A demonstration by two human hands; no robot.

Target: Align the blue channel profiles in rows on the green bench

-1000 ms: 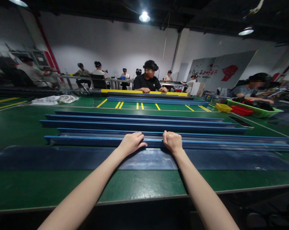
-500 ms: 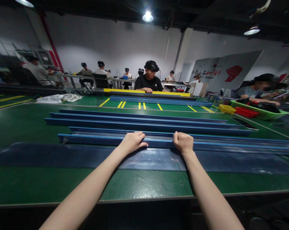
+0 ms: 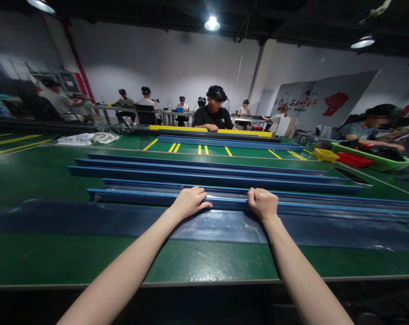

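On the green table (image 3: 38, 180), both hands grip the nearest blue rail (image 3: 129, 197).

Dim hall, lit by ceiling lamps (image 3: 212, 23) that flare white; soft glare sheens the green tabletop (image 3: 197, 259). Edges bend, fisheye-like, and far figures look perhaps slightly blurred.

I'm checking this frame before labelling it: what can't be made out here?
Head view only:
- Fingertips of the left hand and right hand: curled over the nearest blue rail.
- That rail's right end: cut off by the picture's edge.
- Green tray contents: dark, too small.
- Wall sign lettering: too small.
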